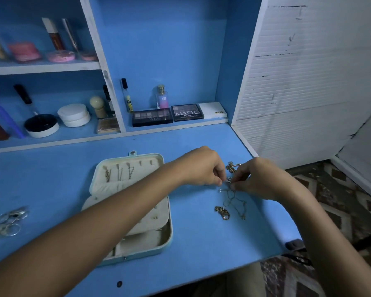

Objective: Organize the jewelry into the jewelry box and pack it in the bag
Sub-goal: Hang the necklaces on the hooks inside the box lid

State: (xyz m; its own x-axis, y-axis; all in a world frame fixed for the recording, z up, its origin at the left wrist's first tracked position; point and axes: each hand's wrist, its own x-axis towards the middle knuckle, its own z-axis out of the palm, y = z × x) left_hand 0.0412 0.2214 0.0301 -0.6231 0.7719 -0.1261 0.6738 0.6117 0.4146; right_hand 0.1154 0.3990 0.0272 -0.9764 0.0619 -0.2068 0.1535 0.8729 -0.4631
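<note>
Head view: near the tabletop's right edge, my left hand (pixel 204 168) and right hand (pixel 257 179) each pinch a thin chain (pixel 234 196). Light, limp, tangle-prone; best held by its clasp.

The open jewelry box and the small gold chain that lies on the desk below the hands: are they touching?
Apart. The head view shows bare blue desk between the jewelry box and the gold chain.

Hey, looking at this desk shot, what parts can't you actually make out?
Head view only:
- Clasp pinched between left hand and right hand: too small, fingers cover it.
- Jewelry box near compartments: left forearm hides them.
- Silver pieces: blurred, cut by the left edge.
- The bag: not in view.
</note>
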